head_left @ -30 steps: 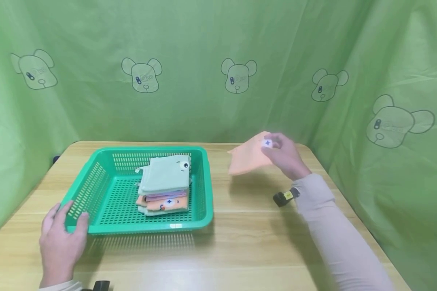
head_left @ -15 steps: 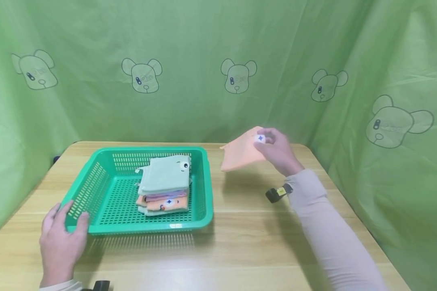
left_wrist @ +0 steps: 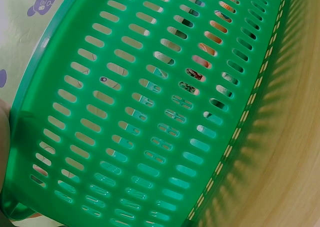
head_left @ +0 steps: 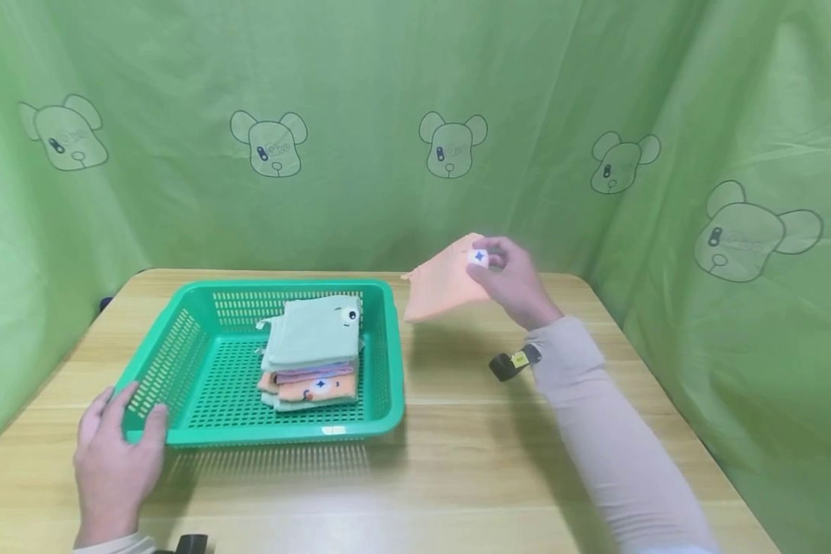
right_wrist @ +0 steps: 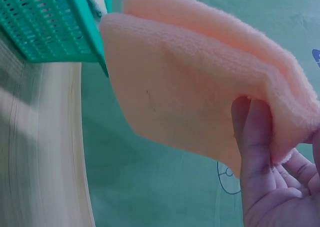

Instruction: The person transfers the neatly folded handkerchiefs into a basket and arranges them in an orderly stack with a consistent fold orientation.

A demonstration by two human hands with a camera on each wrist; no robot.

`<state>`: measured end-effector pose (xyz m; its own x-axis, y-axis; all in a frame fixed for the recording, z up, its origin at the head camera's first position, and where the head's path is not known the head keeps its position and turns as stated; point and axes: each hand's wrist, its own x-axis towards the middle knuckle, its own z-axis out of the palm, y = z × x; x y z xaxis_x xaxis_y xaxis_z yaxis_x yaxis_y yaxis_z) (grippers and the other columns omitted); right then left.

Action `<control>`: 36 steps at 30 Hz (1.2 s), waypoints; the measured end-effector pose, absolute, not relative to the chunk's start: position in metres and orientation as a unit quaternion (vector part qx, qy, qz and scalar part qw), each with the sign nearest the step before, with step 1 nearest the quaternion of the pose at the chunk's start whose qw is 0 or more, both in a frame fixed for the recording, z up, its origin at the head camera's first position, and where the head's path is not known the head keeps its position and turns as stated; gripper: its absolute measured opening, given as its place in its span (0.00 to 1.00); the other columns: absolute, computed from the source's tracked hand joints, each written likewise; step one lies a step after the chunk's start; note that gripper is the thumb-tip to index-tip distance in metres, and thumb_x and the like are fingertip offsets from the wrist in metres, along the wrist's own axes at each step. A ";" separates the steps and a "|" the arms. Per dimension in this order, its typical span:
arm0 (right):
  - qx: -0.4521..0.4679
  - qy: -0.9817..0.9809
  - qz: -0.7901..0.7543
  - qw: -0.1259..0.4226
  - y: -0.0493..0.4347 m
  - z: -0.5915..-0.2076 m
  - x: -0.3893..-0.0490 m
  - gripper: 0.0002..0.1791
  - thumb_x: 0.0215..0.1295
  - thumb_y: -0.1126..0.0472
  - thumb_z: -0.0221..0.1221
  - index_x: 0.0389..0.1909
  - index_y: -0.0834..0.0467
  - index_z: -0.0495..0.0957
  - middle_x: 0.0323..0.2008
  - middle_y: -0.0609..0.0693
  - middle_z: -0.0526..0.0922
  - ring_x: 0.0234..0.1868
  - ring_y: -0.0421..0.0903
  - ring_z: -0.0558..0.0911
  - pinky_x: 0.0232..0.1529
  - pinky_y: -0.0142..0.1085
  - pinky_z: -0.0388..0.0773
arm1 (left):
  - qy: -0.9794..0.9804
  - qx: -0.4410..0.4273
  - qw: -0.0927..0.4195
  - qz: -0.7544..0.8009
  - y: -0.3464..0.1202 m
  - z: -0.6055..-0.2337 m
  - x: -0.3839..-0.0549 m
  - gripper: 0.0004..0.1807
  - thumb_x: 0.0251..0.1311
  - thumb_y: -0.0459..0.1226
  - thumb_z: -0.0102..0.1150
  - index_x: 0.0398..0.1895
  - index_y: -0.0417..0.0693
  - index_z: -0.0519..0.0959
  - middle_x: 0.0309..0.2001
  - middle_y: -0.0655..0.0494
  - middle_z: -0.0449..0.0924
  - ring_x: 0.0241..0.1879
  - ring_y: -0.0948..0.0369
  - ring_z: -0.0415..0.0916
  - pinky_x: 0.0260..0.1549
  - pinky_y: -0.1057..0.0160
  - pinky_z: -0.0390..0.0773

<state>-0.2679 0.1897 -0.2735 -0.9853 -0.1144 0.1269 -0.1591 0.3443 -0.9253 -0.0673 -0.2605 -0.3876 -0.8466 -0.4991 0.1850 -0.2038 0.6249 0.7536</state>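
In the head view my right hand (head_left: pixel 515 281) pinches a folded peach towel (head_left: pixel 443 285) by its right edge, holding it above the table to the right of the basket. The right wrist view shows the towel's (right_wrist: pixel 180 87) thick, fuzzy folded layers, with the fingers pressed on its near face. My left hand (head_left: pixel 118 458) grips the front-left corner of a green plastic basket (head_left: pixel 263 437), fingers and thumb over the rim. Inside the basket's right half lies a stack of folded towels (head_left: pixel 312 335), a pale green one with an eye pattern on top, purple and peach ones below.
The basket's slotted wall (left_wrist: pixel 120 112) fills most of the left wrist view. A wooden table (head_left: pixel 471 462) carries everything. Green curtains (head_left: pixel 360 208) with bear-head outlines stand behind and at both sides. A dark wrist camera mount (head_left: pixel 508 364) hangs below the right wrist.
My right hand has carried the peach towel leftward and slightly up, closer to the basket. My left hand, the basket and the stack have stayed in place.
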 end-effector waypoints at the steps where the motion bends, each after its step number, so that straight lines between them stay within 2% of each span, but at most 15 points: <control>1: 0.087 -0.817 0.570 0.020 0.188 -0.273 -0.268 0.24 0.65 0.66 0.60 0.61 0.59 0.68 0.54 0.58 0.75 0.51 0.50 0.75 0.45 0.35 0.80 | -0.881 0.199 0.192 -0.384 -0.261 -0.388 -0.067 0.32 0.69 0.44 0.49 0.73 0.41 0.58 0.74 0.37 0.45 0.69 0.31 0.45 0.60 0.24 0.47; 8: 0.104 -0.801 0.589 0.014 0.175 -0.272 -0.268 0.26 0.65 0.66 0.59 0.63 0.62 0.66 0.54 0.60 0.75 0.52 0.51 0.76 0.44 0.34 0.82 | -0.882 0.198 0.194 -0.382 -0.260 -0.388 -0.068 0.32 0.69 0.44 0.50 0.73 0.40 0.58 0.74 0.36 0.46 0.69 0.31 0.45 0.60 0.25 0.47; 15: 0.105 -0.783 0.613 -0.003 0.158 -0.275 -0.267 0.25 0.65 0.68 0.59 0.62 0.60 0.67 0.52 0.60 0.76 0.46 0.50 0.79 0.41 0.36 0.83 | -0.881 0.200 0.194 -0.382 -0.260 -0.388 -0.068 0.32 0.69 0.44 0.50 0.72 0.40 0.59 0.74 0.36 0.46 0.69 0.31 0.45 0.60 0.25 0.48; 21: 0.108 -0.772 0.627 -0.010 0.143 -0.278 -0.265 0.24 0.64 0.69 0.60 0.61 0.59 0.68 0.50 0.59 0.77 0.46 0.51 0.80 0.39 0.38 0.84 | -0.882 0.198 0.195 -0.382 -0.260 -0.388 -0.069 0.32 0.69 0.44 0.50 0.72 0.40 0.59 0.74 0.36 0.46 0.69 0.31 0.46 0.60 0.25 0.48; 30: 0.143 -0.755 0.640 -0.026 0.121 -0.280 -0.264 0.23 0.64 0.70 0.58 0.60 0.58 0.68 0.50 0.59 0.76 0.45 0.52 0.79 0.34 0.34 0.83 | -0.881 0.198 0.198 -0.380 -0.261 -0.387 -0.069 0.32 0.69 0.43 0.50 0.72 0.39 0.59 0.74 0.35 0.46 0.69 0.31 0.45 0.60 0.25 0.48; 36: 0.144 -0.739 0.658 -0.024 0.105 -0.281 -0.263 0.23 0.64 0.71 0.58 0.59 0.58 0.68 0.50 0.58 0.77 0.45 0.51 0.79 0.34 0.34 0.83 | -0.882 0.200 0.192 -0.380 -0.262 -0.388 -0.069 0.32 0.69 0.44 0.50 0.72 0.39 0.59 0.74 0.34 0.45 0.69 0.31 0.44 0.60 0.25 0.47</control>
<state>-0.2629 0.1049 -0.2809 -0.9577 -0.2436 0.1535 -0.1804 0.0925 -0.9792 -0.0694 -0.2615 -0.3880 -0.8456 -0.4998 0.1874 -0.2077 0.6316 0.7469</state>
